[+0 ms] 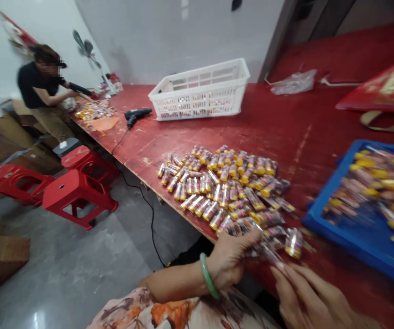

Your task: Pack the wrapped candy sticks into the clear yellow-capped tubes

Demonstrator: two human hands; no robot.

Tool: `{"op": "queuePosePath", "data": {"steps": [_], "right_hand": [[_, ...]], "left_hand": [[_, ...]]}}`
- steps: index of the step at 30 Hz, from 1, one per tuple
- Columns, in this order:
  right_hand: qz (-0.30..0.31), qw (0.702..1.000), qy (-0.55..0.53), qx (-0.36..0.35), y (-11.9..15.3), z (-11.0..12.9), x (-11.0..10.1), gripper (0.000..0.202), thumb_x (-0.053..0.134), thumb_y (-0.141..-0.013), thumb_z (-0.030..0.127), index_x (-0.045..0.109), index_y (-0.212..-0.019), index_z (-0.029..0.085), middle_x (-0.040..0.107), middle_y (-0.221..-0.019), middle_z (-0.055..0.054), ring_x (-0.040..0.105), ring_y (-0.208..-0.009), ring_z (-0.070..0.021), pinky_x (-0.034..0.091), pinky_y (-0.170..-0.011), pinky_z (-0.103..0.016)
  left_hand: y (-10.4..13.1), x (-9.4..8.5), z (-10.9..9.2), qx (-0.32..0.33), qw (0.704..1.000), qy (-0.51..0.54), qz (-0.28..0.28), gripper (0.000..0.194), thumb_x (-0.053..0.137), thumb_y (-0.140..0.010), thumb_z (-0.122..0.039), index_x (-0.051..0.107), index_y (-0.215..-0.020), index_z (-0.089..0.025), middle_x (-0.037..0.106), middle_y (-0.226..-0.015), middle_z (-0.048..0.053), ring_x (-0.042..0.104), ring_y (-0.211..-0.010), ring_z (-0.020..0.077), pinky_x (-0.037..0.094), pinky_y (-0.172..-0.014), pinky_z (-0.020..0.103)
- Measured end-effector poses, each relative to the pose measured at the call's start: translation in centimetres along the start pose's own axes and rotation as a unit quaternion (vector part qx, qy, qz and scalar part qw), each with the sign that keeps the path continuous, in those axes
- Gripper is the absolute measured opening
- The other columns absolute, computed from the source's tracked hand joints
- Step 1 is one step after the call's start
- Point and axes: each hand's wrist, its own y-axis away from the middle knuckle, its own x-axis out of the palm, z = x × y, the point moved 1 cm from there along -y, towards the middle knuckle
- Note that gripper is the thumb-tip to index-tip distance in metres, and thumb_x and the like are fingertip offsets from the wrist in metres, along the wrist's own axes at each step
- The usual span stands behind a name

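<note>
My left hand (233, 258), with a green bangle at the wrist, is closed at the table's front edge. Its thumb presses on clear plastic sleeves. One clear plastic sleeve (269, 250) stretches from it toward my right hand (308, 292), whose fingertips pinch the near end. Blur hides whether anything is inside that sleeve. Beyond my left hand lie many small yellow-ended packs (224, 183) in shiny clear wrap, partly in rows. A single wrapped pack (293, 243) rests just beyond my right hand.
A blue tray (333, 237) of yellow and pink pieces stands at right. At the back are a white basket (197, 98) and a black heat gun (137, 114) with a cord. A co-worker (44, 87) leans over the far end. Red stools (76, 194) stand left.
</note>
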Motion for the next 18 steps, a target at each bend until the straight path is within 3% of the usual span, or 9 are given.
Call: {"op": "queuePosePath", "data": {"steps": [3,8,13,18], "right_hand": [[-0.023,0.999,0.042,-0.01,-1.8,1.5,-0.1,0.042,0.072,-0.078,0.014,0.061,-0.117,0.021,0.072,-0.092,-0.007,0.068,-0.079,-0.0199,0.055,-0.071,-0.033],[-0.001,0.993,0.104,-0.052,-2.8,2.5,0.2,0.045,0.076,-0.073,0.011,0.059,-0.114,0.017,0.07,-0.091,-0.008,0.068,-0.08,-0.0183,0.058,-0.072,-0.029],[-0.051,0.997,0.047,0.014,-2.6,2.5,0.5,0.046,0.073,-0.075,0.007,0.056,-0.117,0.017,0.069,-0.094,-0.009,0.068,-0.085,-0.0194,0.059,-0.072,-0.032],[-0.042,0.994,0.068,-0.074,-1.9,2.1,1.3,0.047,0.078,-0.069,0.007,0.061,-0.112,0.013,0.072,-0.091,-0.009,0.069,-0.082,-0.018,0.058,-0.073,-0.027]], "left_hand": [[0.0,-0.4,-0.2,-0.005,1.0,-0.003,0.017,0.044,0.087,-0.057,-0.034,0.071,-0.092,-0.012,0.072,-0.097,0.01,0.069,-0.081,0.0217,0.055,-0.073,0.031],[-0.4,-0.7,-0.6,-0.038,0.999,-0.03,-0.004,0.045,0.087,-0.058,-0.034,0.068,-0.094,-0.014,0.07,-0.082,0.003,0.064,-0.067,0.0143,0.053,-0.063,0.026],[0.0,-0.3,-0.5,-0.019,0.998,-0.057,-0.009,0.048,0.087,-0.058,-0.035,0.067,-0.097,-0.014,0.071,-0.086,0.006,0.067,-0.075,0.0176,0.054,-0.069,0.028],[-0.6,-0.7,0.2,-0.011,0.999,-0.016,-0.032,0.046,0.086,-0.06,-0.035,0.067,-0.096,-0.014,0.072,-0.091,0.008,0.069,-0.075,0.019,0.055,-0.068,0.028]]}}
